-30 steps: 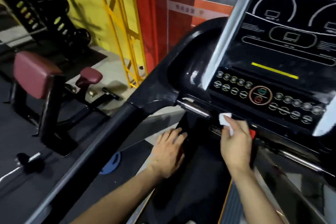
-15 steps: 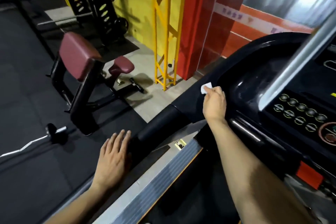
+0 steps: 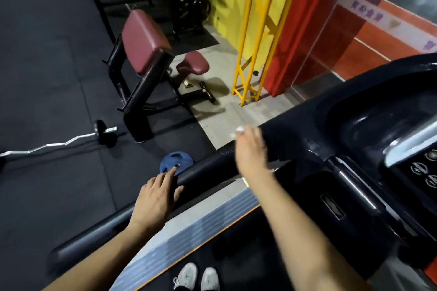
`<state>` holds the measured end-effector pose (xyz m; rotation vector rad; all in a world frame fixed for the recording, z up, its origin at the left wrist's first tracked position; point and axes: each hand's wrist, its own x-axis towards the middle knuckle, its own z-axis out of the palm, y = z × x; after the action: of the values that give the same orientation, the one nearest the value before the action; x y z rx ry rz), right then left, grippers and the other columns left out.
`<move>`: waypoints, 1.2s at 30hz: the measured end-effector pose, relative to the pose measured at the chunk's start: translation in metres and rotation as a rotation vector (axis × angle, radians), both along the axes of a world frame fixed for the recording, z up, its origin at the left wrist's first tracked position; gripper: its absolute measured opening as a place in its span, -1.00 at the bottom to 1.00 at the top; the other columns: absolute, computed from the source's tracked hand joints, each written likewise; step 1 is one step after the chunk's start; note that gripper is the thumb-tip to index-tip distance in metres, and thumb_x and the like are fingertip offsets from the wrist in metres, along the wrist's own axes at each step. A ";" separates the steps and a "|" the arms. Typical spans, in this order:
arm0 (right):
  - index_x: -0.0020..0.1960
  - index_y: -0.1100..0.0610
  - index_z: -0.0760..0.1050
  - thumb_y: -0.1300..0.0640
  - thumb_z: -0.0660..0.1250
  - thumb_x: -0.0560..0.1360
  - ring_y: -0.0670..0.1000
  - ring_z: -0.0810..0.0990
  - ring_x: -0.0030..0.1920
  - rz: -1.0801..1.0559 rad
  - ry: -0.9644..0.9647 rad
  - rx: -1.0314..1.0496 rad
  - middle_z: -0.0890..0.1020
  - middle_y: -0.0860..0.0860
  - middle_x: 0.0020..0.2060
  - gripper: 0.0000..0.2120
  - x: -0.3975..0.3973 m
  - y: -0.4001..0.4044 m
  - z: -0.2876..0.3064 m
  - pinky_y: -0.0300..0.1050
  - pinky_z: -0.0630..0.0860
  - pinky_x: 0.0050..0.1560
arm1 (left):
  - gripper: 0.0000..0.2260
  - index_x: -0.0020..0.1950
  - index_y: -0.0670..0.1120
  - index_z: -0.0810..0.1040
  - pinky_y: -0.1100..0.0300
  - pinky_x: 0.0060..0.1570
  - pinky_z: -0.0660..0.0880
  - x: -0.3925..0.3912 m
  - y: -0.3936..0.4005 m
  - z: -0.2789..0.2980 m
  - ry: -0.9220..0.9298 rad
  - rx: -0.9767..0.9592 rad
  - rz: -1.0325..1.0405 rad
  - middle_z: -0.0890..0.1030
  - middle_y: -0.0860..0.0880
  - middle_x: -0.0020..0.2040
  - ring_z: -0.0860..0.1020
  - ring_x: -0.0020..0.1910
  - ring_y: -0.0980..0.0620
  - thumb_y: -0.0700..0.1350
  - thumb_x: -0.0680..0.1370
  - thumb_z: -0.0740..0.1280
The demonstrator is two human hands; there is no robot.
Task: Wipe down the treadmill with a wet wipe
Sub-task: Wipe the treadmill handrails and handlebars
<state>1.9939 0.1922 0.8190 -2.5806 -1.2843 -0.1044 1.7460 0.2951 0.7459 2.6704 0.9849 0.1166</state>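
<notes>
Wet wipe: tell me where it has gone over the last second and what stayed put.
The right hand carried the wet wipe from the strip under the console buttons leftward onto the black handrail, and is now working down it. The left hand shifted from the treadmill's inner frame to rest on the same handrail. The wipe stays pinched in the right hand.

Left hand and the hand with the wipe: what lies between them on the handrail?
Head view: only bare black handrail runs between the left hand and the right hand holding the wet wipe.
</notes>
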 end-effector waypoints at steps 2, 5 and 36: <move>0.24 0.21 0.53 0.10 0.06 0.68 0.16 0.42 0.17 -0.183 -0.002 -0.002 0.47 0.15 0.19 -0.67 0.035 -0.005 0.005 0.05 0.45 0.09 | -0.36 0.49 -0.03 0.40 -0.04 0.02 0.49 -0.011 -0.009 -0.002 0.027 0.012 0.053 0.60 -0.05 0.21 0.60 0.06 -0.18 0.33 0.64 -0.11; 0.18 0.26 0.56 0.12 0.11 0.68 0.18 0.41 0.15 -0.220 -0.027 0.005 0.45 0.16 0.15 -0.69 0.032 0.004 -0.007 0.05 0.45 0.07 | -0.47 0.54 -0.02 0.36 0.00 0.18 0.41 -0.041 -0.018 -0.003 0.038 0.080 0.092 0.55 -0.01 0.29 0.54 0.22 -0.10 0.22 0.66 0.02; -0.03 0.14 0.67 0.32 0.39 0.37 0.22 0.55 -0.17 0.085 0.237 0.311 0.54 0.16 -0.11 -0.78 -0.210 0.031 -0.071 0.00 0.56 -0.18 | -0.64 0.31 -0.04 0.53 -0.13 0.09 0.44 -0.195 0.000 -0.004 0.000 0.007 0.428 0.59 -0.09 0.22 0.56 0.11 -0.25 0.04 0.57 0.42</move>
<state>1.7834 0.2231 0.7485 -2.2000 -1.1834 0.0170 1.5514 0.2955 0.7422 2.4221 1.5424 0.2077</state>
